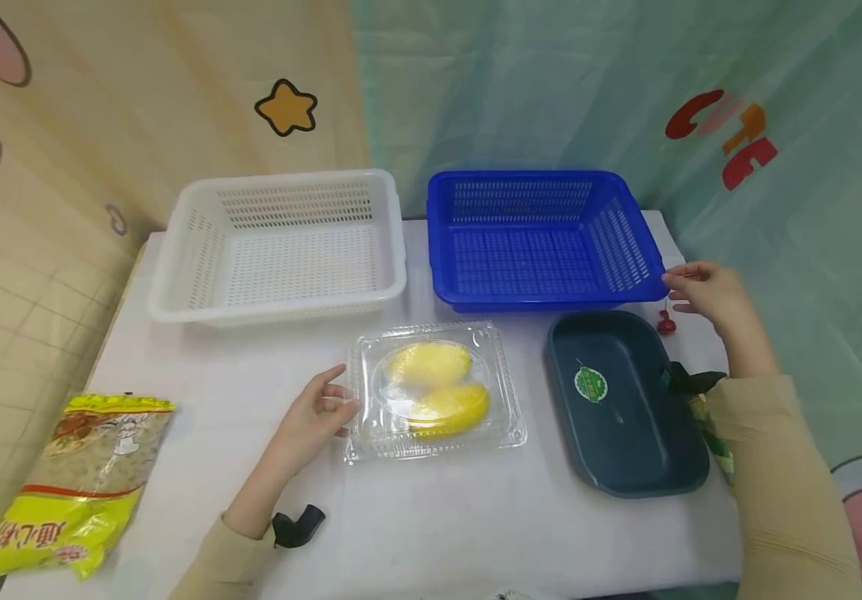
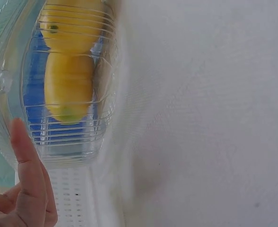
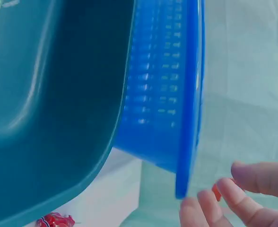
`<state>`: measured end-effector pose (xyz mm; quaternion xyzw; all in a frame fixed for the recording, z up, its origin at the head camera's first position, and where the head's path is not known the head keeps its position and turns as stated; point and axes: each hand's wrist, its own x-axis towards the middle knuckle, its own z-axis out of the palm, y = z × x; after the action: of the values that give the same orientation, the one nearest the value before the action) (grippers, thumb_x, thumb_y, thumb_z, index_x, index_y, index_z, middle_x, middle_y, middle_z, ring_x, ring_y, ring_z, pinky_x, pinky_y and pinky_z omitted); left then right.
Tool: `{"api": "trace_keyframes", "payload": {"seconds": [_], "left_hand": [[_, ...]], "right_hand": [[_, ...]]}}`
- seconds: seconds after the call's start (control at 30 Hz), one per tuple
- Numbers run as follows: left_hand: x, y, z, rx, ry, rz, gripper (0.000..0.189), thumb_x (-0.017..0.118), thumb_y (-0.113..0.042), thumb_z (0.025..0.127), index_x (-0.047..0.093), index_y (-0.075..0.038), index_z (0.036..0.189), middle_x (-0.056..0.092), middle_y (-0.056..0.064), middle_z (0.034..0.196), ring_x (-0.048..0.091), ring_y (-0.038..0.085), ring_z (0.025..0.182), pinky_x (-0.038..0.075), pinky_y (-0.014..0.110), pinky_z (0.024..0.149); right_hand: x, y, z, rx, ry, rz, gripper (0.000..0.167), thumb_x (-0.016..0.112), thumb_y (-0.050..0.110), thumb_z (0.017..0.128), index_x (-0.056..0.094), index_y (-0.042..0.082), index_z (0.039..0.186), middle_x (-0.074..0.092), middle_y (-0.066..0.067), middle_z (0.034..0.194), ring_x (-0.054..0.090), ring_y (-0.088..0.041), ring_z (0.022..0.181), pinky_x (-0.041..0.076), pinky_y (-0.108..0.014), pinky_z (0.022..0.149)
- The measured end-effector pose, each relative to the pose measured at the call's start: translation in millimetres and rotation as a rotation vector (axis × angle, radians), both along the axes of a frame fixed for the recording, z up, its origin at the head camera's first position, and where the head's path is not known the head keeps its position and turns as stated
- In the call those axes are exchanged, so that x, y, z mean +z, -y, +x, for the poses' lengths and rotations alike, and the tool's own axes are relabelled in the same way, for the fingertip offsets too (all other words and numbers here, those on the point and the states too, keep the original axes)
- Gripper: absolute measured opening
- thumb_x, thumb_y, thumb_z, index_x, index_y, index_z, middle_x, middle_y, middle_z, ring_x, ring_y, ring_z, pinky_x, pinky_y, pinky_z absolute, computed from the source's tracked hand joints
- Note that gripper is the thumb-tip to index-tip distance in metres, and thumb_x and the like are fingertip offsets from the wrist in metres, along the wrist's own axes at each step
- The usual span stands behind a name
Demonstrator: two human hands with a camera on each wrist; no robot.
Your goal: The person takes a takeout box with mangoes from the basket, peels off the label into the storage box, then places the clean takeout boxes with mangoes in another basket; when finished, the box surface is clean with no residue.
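My left hand (image 1: 317,418) is at the left edge of a clear plastic clamshell box (image 1: 509,417), fingertips right at its side and nothing in its grasp. Inside the closed box lie two yellow mangoes (image 1: 452,410). One extended finger (image 2: 25,146) overlaps the box wall in the left wrist view. At the right front corner of a blue basket (image 1: 551,302) is my right hand (image 1: 709,292), fingers loosely bent and fingertips close to the rim. Thumb and fingers stand apart in the right wrist view. Just below that hand lies a small red cherry-like thing with a stem (image 1: 667,325).
Left of the blue basket stands a white basket (image 1: 281,310). A dark teal tub (image 1: 626,450) with a green round label is in front of the blue one. A yellow pasta bag (image 1: 74,483) lies at the left; a green packet (image 1: 718,442) is partly hidden by the right sleeve.
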<state>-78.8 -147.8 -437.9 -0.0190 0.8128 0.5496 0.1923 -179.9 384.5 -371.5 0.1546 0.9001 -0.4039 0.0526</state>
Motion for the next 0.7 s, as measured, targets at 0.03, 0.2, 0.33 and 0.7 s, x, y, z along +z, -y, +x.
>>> {"api": "trace_keyframes", "payload": {"seconds": [0.03, 0.2, 0.33, 0.7], "left_hand": [[0.2, -0.1, 0.2, 0.002, -0.001, 0.001, 0.071, 0.064, -0.017, 0.096, 0.025, -0.005, 0.154, 0.049, 0.021, 0.126, 0.061, 0.016, 0.09, 0.06, 0.029, 0.073], [0.2, -0.9, 1.1, 0.015, 0.001, 0.005, 0.069, 0.063, -0.017, 0.096, 0.026, -0.005, 0.154, 0.049, 0.02, 0.125, 0.06, 0.017, 0.092, 0.06, 0.031, 0.073], [-1.8, -4.1, 2.6, 0.028, 0.0, -0.036, 0.068, 0.062, -0.02, 0.097, 0.027, -0.008, 0.154, 0.049, 0.019, 0.125, 0.061, 0.015, 0.082, 0.059, 0.029, 0.07], [1.6, -9.2, 4.0, 0.055, -0.042, -0.099, 0.065, 0.06, -0.017, 0.095, 0.03, -0.007, 0.153, 0.051, 0.018, 0.121, 0.06, 0.015, 0.067, 0.057, 0.028, 0.062]], "right_hand": [[-0.8, -3, -3.7, -0.019, -0.003, -0.007, 0.055, 0.055, 0.036, 0.1, 0.049, -0.008, 0.132, 0.057, -0.032, 0.123, 0.066, -0.026, 0.097, 0.059, -0.02, 0.07], [-3.6, -3, -14.6, -0.02, 0.064, -0.025, 0.063, 0.048, 0.035, 0.103, 0.032, -0.006, 0.148, 0.045, -0.036, 0.139, 0.061, -0.036, 0.112, 0.055, -0.037, 0.089], [-7.9, -5, -16.5, 0.002, 0.103, -0.072, 0.065, 0.045, 0.03, 0.104, 0.022, -0.006, 0.153, 0.044, -0.035, 0.138, 0.064, -0.004, 0.081, 0.059, -0.03, 0.085], [-6.7, -5, -18.5, -0.025, 0.095, -0.111, 0.068, 0.051, 0.033, 0.102, 0.024, -0.001, 0.154, 0.054, -0.019, 0.123, 0.062, 0.004, 0.071, 0.06, -0.025, 0.082]]}}
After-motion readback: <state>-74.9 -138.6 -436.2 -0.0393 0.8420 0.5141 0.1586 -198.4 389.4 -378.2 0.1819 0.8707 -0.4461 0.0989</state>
